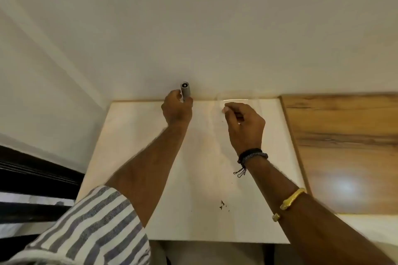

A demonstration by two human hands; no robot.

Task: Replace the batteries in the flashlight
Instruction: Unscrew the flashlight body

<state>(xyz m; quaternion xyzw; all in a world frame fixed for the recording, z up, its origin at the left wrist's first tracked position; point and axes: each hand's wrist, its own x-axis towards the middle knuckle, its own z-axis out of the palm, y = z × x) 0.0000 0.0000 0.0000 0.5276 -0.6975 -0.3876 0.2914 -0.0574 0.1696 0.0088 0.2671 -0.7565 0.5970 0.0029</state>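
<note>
My left hand (pixel 177 109) is closed around a grey cylinder (pixel 185 90) and holds it upright at the far edge of the white table (pixel 200 178), close to the wall. The cylinder's top end shows a pale ring with a dark centre; I cannot tell whether it is a battery or the flashlight body. My right hand (pixel 244 125) hovers over the table's far right part, about a hand's width from the left one. Its thumb and forefinger are pinched together, and whether something small sits inside the curled fingers is hidden.
A cream wall (pixel 215 28) rises directly behind the table. A wooden surface (pixel 344 146) adjoins the table on the right. A few small brown crumbs (pixel 222 205) lie near the table's front edge. Dark furniture (pixel 32 178) stands at the lower left.
</note>
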